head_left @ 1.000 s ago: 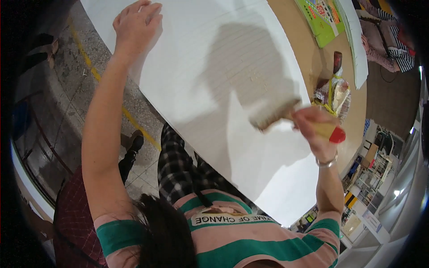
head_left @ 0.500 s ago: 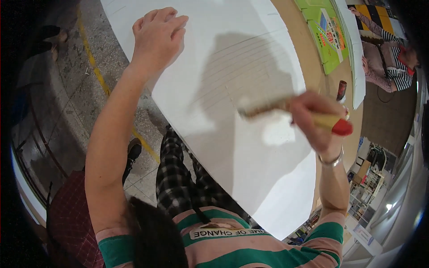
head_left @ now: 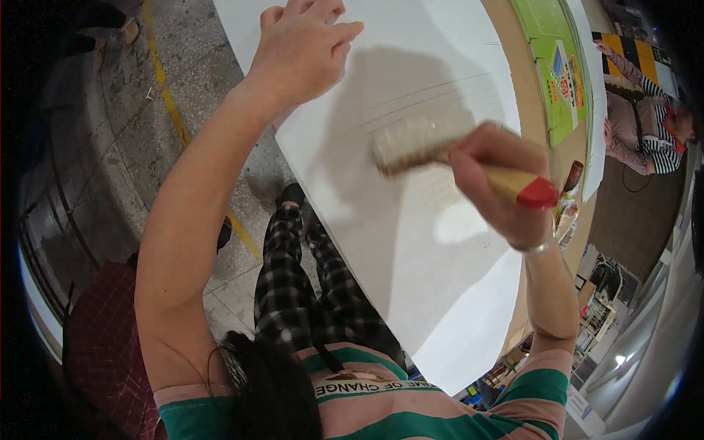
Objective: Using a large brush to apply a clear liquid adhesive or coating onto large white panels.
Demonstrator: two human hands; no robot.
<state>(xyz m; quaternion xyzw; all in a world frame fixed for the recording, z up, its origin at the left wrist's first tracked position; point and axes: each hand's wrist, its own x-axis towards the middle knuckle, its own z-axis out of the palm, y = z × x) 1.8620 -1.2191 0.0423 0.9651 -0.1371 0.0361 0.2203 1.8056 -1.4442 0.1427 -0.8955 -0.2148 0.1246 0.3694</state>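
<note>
My right hand (head_left: 493, 180) is closed around the yellow, red-ended handle of a wide, flat paintbrush (head_left: 414, 143). Its pale bristles are blurred and lie over the middle of a large white sheet (head_left: 433, 286); I cannot tell whether they touch it. Close to the brush, several thin parallel lines run across the sheet, and a bright glossy patch shows below it. My left hand (head_left: 304, 55) rests on the sheet's far left part with its fingers apart, holding nothing. My shadow falls over the middle of the sheet.
Green printed cardboard (head_left: 559, 88) lies on the brown tabletop at the far right. A small bottle with a dark red top (head_left: 573, 176) stands near my right hand. Another person (head_left: 642, 121) is at the far right. At left, the floor carries a yellow line (head_left: 170, 103).
The brush has swung from nearly edge-on to showing its broad bristle face, slightly farther up the sheet. My left hand remains on the sheet, and the whole view has shifted a little.
</note>
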